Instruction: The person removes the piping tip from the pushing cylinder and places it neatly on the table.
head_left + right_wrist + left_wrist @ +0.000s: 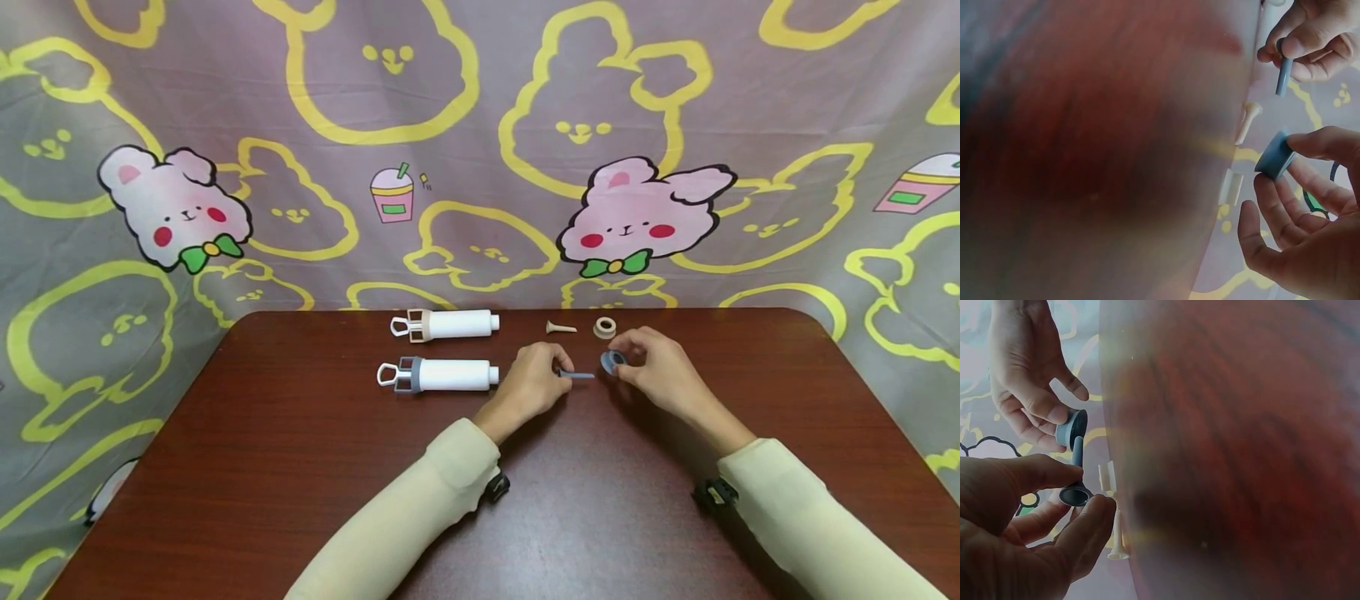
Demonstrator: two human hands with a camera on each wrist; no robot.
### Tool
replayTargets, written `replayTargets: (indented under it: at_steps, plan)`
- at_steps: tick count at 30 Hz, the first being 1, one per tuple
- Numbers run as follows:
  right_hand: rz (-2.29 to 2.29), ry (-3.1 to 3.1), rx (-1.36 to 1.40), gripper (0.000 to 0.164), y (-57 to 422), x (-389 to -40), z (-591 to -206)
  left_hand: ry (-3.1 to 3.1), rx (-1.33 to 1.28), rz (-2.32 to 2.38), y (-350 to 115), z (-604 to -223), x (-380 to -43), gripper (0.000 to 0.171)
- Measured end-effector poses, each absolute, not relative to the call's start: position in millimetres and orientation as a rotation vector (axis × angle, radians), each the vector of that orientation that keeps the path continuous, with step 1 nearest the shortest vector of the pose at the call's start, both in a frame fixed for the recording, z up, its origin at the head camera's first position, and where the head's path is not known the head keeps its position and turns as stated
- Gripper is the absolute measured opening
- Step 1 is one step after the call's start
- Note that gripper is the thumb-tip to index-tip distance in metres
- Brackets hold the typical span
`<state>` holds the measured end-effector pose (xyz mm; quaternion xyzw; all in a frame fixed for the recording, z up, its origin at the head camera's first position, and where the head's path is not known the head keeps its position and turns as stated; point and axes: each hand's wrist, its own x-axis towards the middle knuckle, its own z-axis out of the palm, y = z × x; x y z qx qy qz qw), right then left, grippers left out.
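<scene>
My left hand (534,379) pinches a thin blue-grey tube with a flared, funnel-like end (1076,495), its narrow end pointing right. Between the fingers and thumb of my right hand (663,367) is a blue-grey flanged ring (612,362), tilted and held just above the table. In the left wrist view the tube's narrow tip appears close to the ring (1072,429); whether they touch cannot be told there, but the head view shows a gap. Behind them on the table lie a beige flared tube (562,327) and a beige flanged ring (604,327).
Left of my hands, two white cylinders lie on their sides: one with a beige collar and loop handle (459,324) at the back, one with a blue-grey collar (454,375) nearer. The brown table (585,500) meets a patterned cloth (480,167) behind.
</scene>
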<state>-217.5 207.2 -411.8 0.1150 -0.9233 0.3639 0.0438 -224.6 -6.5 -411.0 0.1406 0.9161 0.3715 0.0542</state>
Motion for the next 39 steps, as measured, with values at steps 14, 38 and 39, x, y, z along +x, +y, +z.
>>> replayTargets:
  at_steps: [14,38,39]
  plan:
    - [1.059,-2.944,0.333,0.021,209,-225,-414,2.788,0.444,1.097,-3,-416,-235,0.010]
    - [1.039,-2.991,0.356,0.018,211,-227,-418,2.786,0.419,1.014,-3,-413,-236,0.007]
    - [1.039,-2.992,0.358,0.019,211,-227,-418,2.783,0.420,1.015,-3,-413,-236,0.007]
